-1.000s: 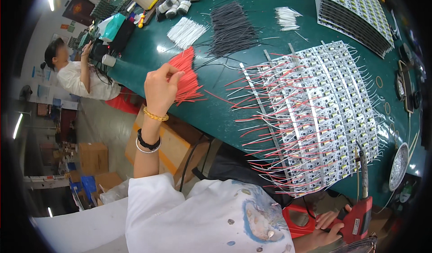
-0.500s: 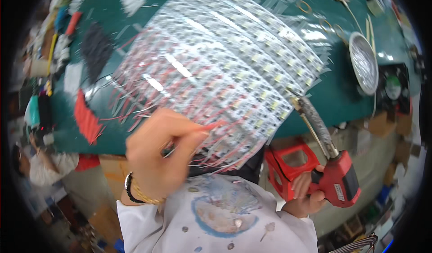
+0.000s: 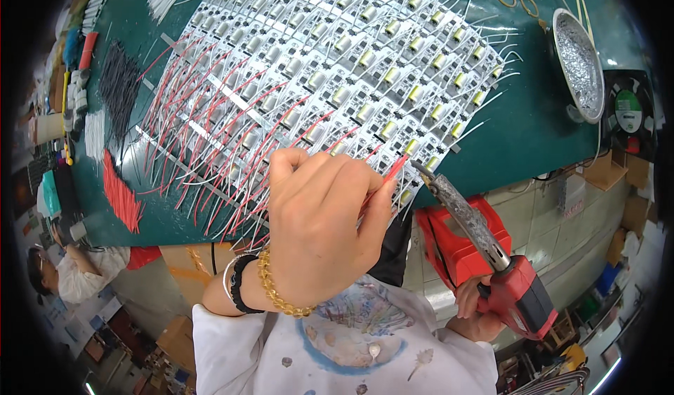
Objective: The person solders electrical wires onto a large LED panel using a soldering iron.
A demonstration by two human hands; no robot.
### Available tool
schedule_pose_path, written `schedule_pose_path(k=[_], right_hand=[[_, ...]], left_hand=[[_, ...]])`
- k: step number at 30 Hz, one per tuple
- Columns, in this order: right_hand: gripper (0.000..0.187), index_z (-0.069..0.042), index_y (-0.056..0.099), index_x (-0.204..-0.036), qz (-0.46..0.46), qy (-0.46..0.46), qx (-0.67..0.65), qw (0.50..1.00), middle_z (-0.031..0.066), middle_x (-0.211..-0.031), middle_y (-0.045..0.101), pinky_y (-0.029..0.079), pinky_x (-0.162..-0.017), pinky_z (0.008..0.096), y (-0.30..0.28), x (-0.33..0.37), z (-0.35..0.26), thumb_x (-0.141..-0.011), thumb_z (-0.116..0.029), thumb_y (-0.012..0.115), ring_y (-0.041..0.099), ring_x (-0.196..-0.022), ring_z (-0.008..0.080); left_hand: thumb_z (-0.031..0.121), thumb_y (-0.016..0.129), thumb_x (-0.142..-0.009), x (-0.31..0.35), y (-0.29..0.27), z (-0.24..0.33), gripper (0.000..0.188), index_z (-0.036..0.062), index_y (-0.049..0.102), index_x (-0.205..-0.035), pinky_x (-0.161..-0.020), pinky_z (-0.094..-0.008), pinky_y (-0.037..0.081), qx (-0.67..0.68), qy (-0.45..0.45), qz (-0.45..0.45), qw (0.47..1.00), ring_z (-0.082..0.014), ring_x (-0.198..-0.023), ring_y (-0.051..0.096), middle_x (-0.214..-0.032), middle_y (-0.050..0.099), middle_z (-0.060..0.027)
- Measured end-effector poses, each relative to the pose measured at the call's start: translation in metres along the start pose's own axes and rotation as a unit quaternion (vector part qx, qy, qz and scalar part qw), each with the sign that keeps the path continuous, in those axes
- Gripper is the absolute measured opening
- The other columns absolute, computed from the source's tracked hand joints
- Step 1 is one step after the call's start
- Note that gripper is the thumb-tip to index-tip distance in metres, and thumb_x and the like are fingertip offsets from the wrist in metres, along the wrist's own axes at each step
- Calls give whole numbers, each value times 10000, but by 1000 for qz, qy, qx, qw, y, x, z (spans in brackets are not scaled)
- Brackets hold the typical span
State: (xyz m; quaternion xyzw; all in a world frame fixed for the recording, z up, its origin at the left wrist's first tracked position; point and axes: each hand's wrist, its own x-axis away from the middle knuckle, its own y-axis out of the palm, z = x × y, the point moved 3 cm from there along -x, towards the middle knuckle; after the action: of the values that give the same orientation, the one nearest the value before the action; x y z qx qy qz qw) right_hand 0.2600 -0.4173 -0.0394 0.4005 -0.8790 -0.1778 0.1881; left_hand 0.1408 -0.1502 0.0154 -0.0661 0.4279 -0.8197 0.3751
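Observation:
A large panel of white circuit boards (image 3: pixel 337 65) with rows of pale cylindrical parts lies on the green table. Red and white wires rise from its near-left rows. Over the panel's near edge, my left hand (image 3: pixel 326 216) pinches a red wire (image 3: pixel 398 167) between thumb and fingers. Its end reaches down to a board. My right hand (image 3: pixel 477 314) grips the handle of a red and black soldering gun (image 3: pixel 523 293). The gun's long metal barrel points up and left, its tip close beside the red wire's end. Whether tip and wire touch, I cannot tell.
Red wires (image 3: pixel 121 195), black wires (image 3: pixel 121 79) and white wires (image 3: pixel 163 0) lie in piles at the left. At right stand a silvery round dish (image 3: pixel 579 65) and a black fan-like device (image 3: pixel 627 110). A red plastic frame (image 3: pixel 484 226) is below the table edge. Another person (image 3: pixel 77 268) sits far left.
My left hand has moved right with the red wire, toward the soldering tip. The soldering gun has shifted slightly down and left. The view has shifted too.

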Motion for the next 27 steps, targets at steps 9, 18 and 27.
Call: schedule_pose_path(k=[9,18,27], right_hand=[[129,-52,433,-602,-204,20,320,925,70,-573,519,427,-477,272,-11,-15,-14,-519,-7,521,505,-464,184],[803,76,415,-1266,-221,-38,133,965,17,-516,511,382,-430,260,9,-27,-14,-837,-557,657,468,-392,131],[794,62,418,-1277,-204,-52,123,970,7,-511,509,379,-427,266,14,-21,-9,-839,-554,662,469,-392,129]], left_hand=[[46,706,-768,0,-2,-1,179,89,538,-724,-667,-370,310,-4,-2,-10,1000,-207,-584,489,-641,525,-5],[46,706,-765,0,0,-1,182,87,534,-725,-669,-371,314,4,2,-13,1000,-210,-591,495,-640,517,-8],[43,713,-758,0,-2,0,174,88,552,-713,-669,-359,323,6,-4,-6,1000,-205,-578,501,-628,522,-7]])
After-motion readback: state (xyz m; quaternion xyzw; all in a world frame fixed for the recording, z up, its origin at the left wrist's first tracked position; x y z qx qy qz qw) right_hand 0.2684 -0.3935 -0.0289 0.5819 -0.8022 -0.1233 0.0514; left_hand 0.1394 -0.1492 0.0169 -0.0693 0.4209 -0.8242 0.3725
